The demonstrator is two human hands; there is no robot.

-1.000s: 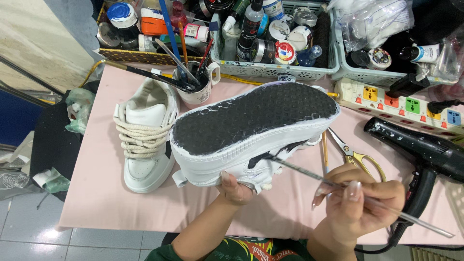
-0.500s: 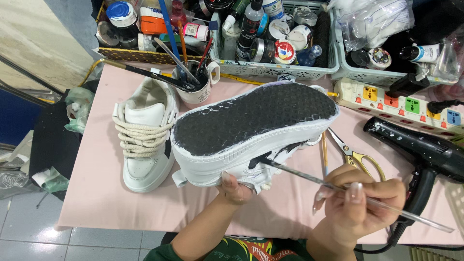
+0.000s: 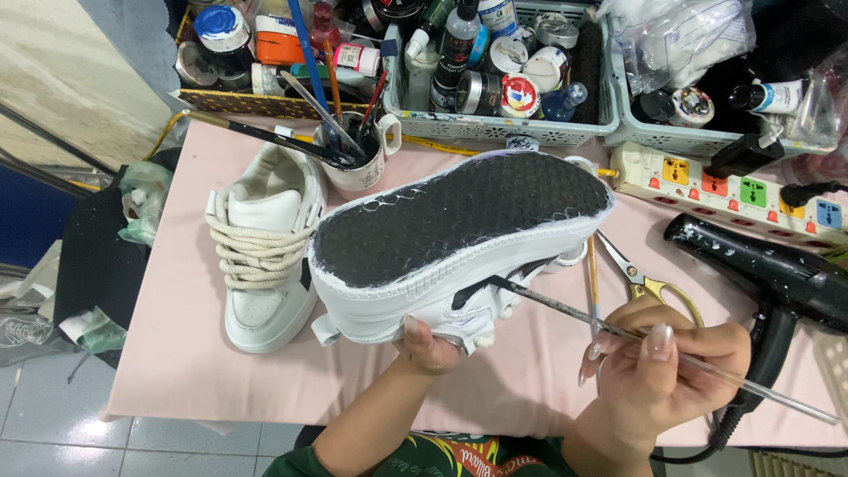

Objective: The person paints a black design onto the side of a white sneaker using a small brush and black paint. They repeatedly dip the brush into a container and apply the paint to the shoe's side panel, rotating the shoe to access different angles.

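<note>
Since a moment ago the brush tip is sitting a touch further along the dark stripe, and the held shoe is staying much where it was. At nine o'clock a second white sneaker (image 3: 265,252) with thick cream laces is standing upright on the pink worktop (image 3: 177,371), just beside a mug (image 3: 362,163) crammed with brushes at eleven o'clock. At the centre the left hand (image 3: 430,343) is gripping the white sneaker (image 3: 459,238) from below, its grip clenched on the upper, holding it tilted with the black sole facing up, above the worktop. Toward four o'clock the right hand (image 3: 658,367) is pinching a thin paintbrush (image 3: 618,331), grip closed on the shaft, the bristles touching the black stripe on the shoe's side. Gold-handled scissors (image 3: 649,281) are lying just behind that hand. At three o'clock a black hair dryer (image 3: 768,269) is resting on the worktop, with a white power strip (image 3: 733,190) at two o'clock. Baskets (image 3: 495,128) of bottles and jars are lining twelve o'clock.
</note>
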